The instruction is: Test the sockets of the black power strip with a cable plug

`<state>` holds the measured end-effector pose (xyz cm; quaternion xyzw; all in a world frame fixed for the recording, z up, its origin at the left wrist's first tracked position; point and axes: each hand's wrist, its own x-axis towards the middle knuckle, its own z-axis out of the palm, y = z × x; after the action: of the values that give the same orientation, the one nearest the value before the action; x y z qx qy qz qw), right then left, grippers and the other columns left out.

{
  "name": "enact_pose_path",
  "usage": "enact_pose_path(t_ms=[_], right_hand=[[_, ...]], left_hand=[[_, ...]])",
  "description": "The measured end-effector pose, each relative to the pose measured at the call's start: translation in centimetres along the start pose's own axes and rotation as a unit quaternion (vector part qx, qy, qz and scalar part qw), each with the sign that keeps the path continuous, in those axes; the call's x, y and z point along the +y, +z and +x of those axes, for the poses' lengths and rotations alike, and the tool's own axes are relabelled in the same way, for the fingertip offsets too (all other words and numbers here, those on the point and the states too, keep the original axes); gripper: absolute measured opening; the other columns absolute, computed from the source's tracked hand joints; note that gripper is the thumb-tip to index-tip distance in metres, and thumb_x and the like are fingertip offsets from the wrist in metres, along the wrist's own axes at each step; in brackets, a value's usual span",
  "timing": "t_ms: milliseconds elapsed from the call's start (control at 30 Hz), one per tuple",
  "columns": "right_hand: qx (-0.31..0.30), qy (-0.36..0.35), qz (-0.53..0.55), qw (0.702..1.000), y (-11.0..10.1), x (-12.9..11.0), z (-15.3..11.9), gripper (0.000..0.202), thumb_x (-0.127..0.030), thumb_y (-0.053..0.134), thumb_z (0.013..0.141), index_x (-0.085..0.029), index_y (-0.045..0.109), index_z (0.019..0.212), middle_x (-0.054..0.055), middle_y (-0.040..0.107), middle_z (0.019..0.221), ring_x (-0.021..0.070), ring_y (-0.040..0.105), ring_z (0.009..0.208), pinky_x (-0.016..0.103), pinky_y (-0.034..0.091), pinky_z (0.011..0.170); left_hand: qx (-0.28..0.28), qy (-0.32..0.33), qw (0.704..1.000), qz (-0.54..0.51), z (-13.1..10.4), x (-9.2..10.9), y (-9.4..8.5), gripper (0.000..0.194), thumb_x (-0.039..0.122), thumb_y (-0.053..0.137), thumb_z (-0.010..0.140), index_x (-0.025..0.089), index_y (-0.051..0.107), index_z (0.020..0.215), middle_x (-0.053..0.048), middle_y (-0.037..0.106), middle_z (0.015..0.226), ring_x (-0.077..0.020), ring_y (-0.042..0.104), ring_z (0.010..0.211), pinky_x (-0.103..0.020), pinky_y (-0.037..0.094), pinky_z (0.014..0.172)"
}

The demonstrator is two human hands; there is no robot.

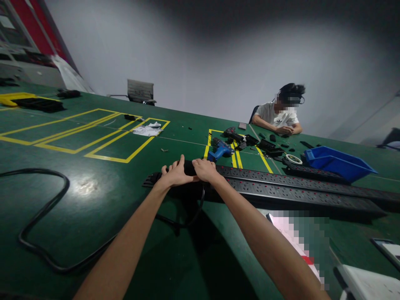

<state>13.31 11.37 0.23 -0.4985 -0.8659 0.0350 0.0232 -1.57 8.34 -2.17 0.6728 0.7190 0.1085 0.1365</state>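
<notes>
Bar of slotted black casing dotted with red (287,191) lies on the green tabletop (109,200), its long axis running from the hands away to the right and slightly toward the wearer. Nearly all its length is on the right-hand side, so the right hand (205,168) is nearer to the main run. A second, matching long black bar (281,177) lies close along its far side. Both hands are at the left end of the pair, just beside one another; the left hand (176,174) is farther out toward the end. Its fingers are spread and its thumb stretches toward the right hand, whose fingers are bunched together. Whether either hand grips or only presses, and exactly which piece lies beneath, I cannot tell. Black rubbery cable (59,268) hangs below the hands and loops away to the left. Past the bars, a blue-and-black power drill (220,149) rests near the right hand; farther right sits an angular blue plastic bin (340,162), with a seated co-worker in a white shirt (276,116) beyond.
</notes>
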Motion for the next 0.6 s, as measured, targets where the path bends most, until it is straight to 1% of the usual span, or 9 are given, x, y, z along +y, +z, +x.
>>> enact_pose_path(t_ms=[100,167,200,267,333,400,500,600], right_hand=[[-0.002,-0.004,-0.008,1.000,-0.3,-0.1,-0.2,0.037,-0.031,0.022,0.099,-0.025,0.054,0.116,0.009,0.058,0.123,0.0270,0.050,0.112,0.050,0.040,0.089],[-0.007,-0.010,-0.016,1.000,-0.5,-0.1,-0.4,0.035,-0.030,0.024,0.099,-0.025,0.053,0.117,0.009,0.057,0.124,0.0271,0.050,0.112,0.049,0.040,0.089],[-0.009,-0.015,-0.021,1.000,-0.5,-0.2,-0.4,0.033,-0.030,0.026,0.098,-0.025,0.053,0.117,0.009,0.057,0.125,0.0273,0.050,0.112,0.049,0.041,0.089],[-0.009,-0.026,-0.030,0.999,-0.6,-0.2,-0.5,0.031,-0.030,0.029,0.098,-0.023,0.053,0.115,0.010,0.057,0.124,0.0279,0.050,0.112,0.049,0.042,0.087],[-0.006,-0.037,-0.035,0.999,-0.6,-0.2,-0.4,0.029,-0.030,0.032,0.097,-0.022,0.054,0.114,0.011,0.057,0.124,0.0283,0.051,0.112,0.048,0.042,0.087],[-0.006,-0.040,-0.039,0.998,-0.4,-0.2,-0.3,0.028,-0.030,0.034,0.097,-0.022,0.053,0.115,0.011,0.057,0.124,0.0282,0.051,0.112,0.048,0.042,0.087],[-0.008,-0.042,-0.043,0.998,-0.1,-0.1,-0.2,0.028,-0.032,0.035,0.098,-0.023,0.052,0.118,0.011,0.054,0.129,0.0280,0.049,0.116,0.048,0.041,0.090],[-0.003,-0.056,-0.043,0.997,0.2,0.2,-0.4,0.029,-0.034,0.035,0.098,-0.023,0.051,0.121,0.011,0.050,0.136,0.0279,0.045,0.122,0.049,0.039,0.094]], left_hand=[[-0.011,0.007,1.000,0.001,0.4,-0.1,-0.1,0.116,0.067,0.059,0.064,0.020,0.001,0.152,-0.024,0.037,0.147,-0.0415,0.040,0.131,-0.059,0.021,0.105],[-0.022,0.006,1.000,-0.002,0.6,-0.2,-0.2,0.117,0.066,0.061,0.063,0.021,0.000,0.152,-0.024,0.036,0.148,-0.0418,0.039,0.133,-0.060,0.021,0.105],[-0.027,0.008,1.000,-0.006,0.7,-0.2,-0.2,0.118,0.065,0.062,0.062,0.021,-0.001,0.152,-0.025,0.032,0.150,-0.0417,0.035,0.135,-0.060,0.020,0.105],[-0.028,0.019,0.999,-0.017,1.1,-0.2,-0.3,0.121,0.063,0.064,0.061,0.020,-0.004,0.152,-0.024,0.020,0.155,-0.0403,0.024,0.141,-0.060,0.017,0.107],[-0.025,0.051,0.998,-0.029,1.6,-0.1,-0.6,0.123,0.062,0.065,0.060,0.018,-0.005,0.152,-0.022,0.008,0.157,-0.0374,0.011,0.145,-0.059,0.014,0.110],[-0.042,0.088,0.994,-0.040,2.3,0.1,-1.1,0.124,0.059,0.066,0.059,0.017,-0.005,0.152,-0.019,0.002,0.158,-0.0359,0.004,0.146,-0.057,0.012,0.112],[-0.098,0.111,0.987,-0.054,3.3,0.4,-1.8,0.126,0.056,0.067,0.055,0.016,-0.003,0.152,-0.016,0.006,0.159,-0.0364,0.006,0.145,-0.053,0.016,0.114],[-0.116,0.101,0.986,-0.057,3.8,0.7,-2.1,0.127,0.054,0.069,0.051,0.014,0.004,0.153,-0.018,0.016,0.157,-0.0376,0.013,0.144,-0.049,0.027,0.111]])
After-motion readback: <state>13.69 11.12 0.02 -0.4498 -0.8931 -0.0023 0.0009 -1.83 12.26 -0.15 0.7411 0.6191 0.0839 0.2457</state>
